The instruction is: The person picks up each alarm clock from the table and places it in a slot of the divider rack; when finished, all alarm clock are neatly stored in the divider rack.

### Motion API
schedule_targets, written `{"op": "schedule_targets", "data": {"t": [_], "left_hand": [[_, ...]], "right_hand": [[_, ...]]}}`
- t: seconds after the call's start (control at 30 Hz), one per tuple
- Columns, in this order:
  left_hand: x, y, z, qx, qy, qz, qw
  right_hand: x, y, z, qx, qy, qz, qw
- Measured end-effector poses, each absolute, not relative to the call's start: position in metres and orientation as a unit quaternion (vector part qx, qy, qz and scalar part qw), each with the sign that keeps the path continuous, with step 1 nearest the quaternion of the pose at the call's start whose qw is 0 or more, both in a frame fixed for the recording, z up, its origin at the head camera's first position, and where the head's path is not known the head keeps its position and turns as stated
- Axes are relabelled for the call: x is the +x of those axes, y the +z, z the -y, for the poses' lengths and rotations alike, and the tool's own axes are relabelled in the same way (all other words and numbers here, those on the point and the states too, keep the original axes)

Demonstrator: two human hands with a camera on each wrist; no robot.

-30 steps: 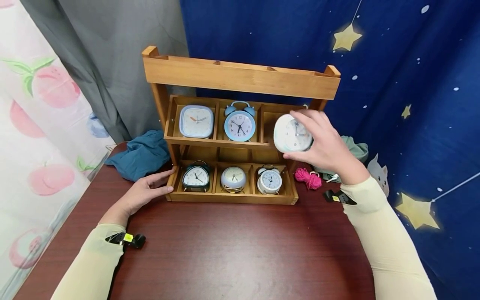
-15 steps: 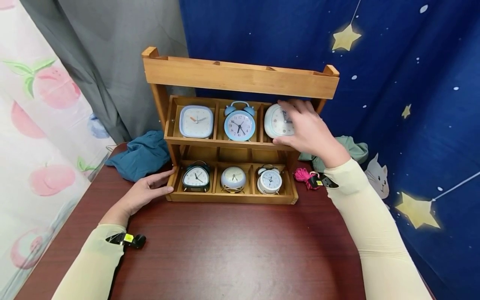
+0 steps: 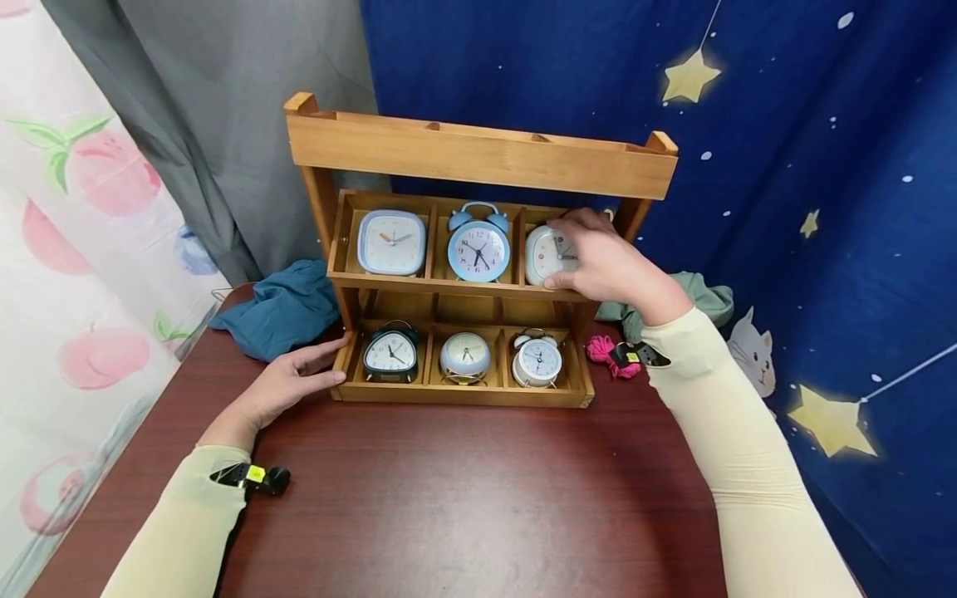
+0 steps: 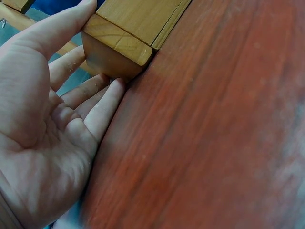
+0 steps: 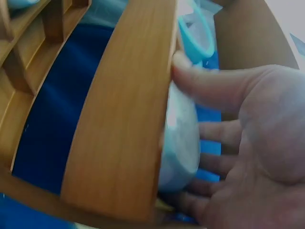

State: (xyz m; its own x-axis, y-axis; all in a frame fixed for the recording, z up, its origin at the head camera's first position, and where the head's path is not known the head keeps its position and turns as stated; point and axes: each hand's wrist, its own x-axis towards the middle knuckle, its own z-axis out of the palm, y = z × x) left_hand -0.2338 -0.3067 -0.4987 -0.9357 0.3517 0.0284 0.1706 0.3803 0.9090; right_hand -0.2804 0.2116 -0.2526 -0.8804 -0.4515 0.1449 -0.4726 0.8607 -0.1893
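Observation:
In the head view my right hand (image 3: pixel 607 259) holds a white rounded alarm clock (image 3: pixel 543 256) inside the right compartment of the middle tier of a wooden shelf (image 3: pixel 478 154). Its thumb lies at the clock's lower front edge, and the fingers hide the clock's right part. The right wrist view shows the clock's pale side (image 5: pixel 180 138) behind the wooden front board, with the fingers beyond it. My left hand (image 3: pixel 293 384) rests its nearly straight fingers against the left end of the bottom tier. In the left wrist view, fingertips and thumb touch that wooden corner (image 4: pixel 119 43).
Beside the white clock stand a light-blue twin-bell clock (image 3: pixel 478 249) and a square blue-rimmed clock (image 3: pixel 392 241). Below are a dark clock (image 3: pixel 391 352), a lilac one (image 3: pixel 465 355) and a white twin-bell one (image 3: pixel 537 362). Pink yarn (image 3: pixel 604 353) and teal cloth (image 3: pixel 280 307) flank the shelf.
My right hand has carried the white clock from in front of the shelf back into the right compartment, then lowered it slightly there. The left hand has stayed in place.

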Motion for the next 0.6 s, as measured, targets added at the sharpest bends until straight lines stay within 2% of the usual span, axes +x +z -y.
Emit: {"op": "schedule_targets", "data": {"t": [0.33,0.43,0.6], "left_hand": [[-0.234,-0.498,0.308,0.155,0.535,-0.826,0.085],[-0.234,-0.498,0.307,0.161,0.534,-0.826,0.083],[-0.236,-0.498,0.306,0.17,0.536,-0.823,0.085]], "right_hand": [[-0.282,-0.266,-0.218,0.252,0.135,0.958,0.025],[-0.275,-0.277,-0.224,0.258,0.155,0.952,0.061],[-0.253,-0.306,-0.236,0.274,0.222,0.922,0.161]]}}
